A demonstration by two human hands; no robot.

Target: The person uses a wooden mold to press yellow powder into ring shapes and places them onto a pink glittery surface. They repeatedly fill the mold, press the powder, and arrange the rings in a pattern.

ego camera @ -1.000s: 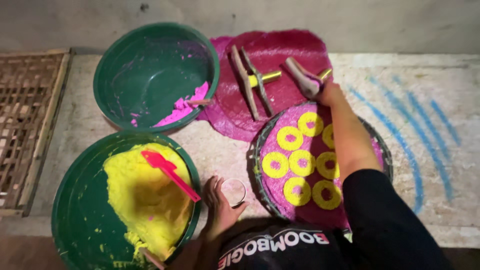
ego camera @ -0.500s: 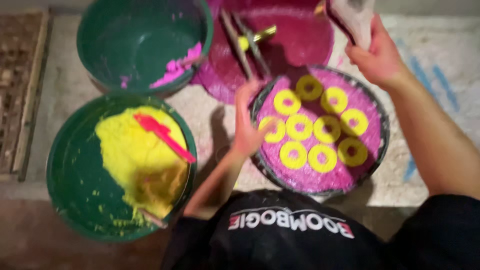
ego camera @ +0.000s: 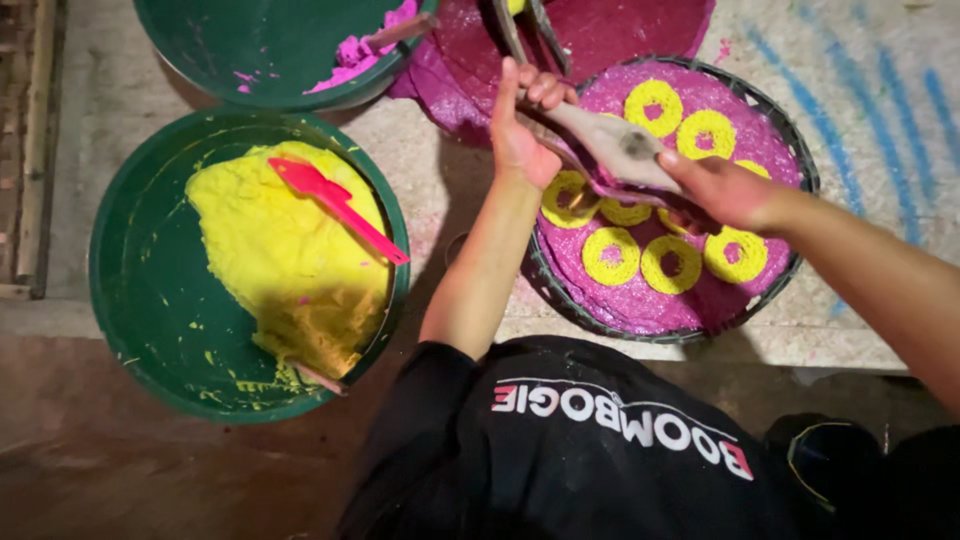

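A round dark tray holds a pink layer with several yellow rings on it. My right hand grips the handle end of a grey, pink-stained trowel held just above the tray's left side. My left hand is raised at the tray's left rim, fingers curled at the trowel's far tip. A green basin at the left holds yellow paste and a red scoop.
A second green basin with pink paste stands at the top left. A dark pink sheet with a metal tool on it lies behind the tray. Blue chalk lines mark the pale slab at right. A wooden frame runs along the left edge.
My right hand brought the trowel down from the far side to just over the tray. My left hand rose from the tray's rim to meet the trowel's tip. The view shifted lower.
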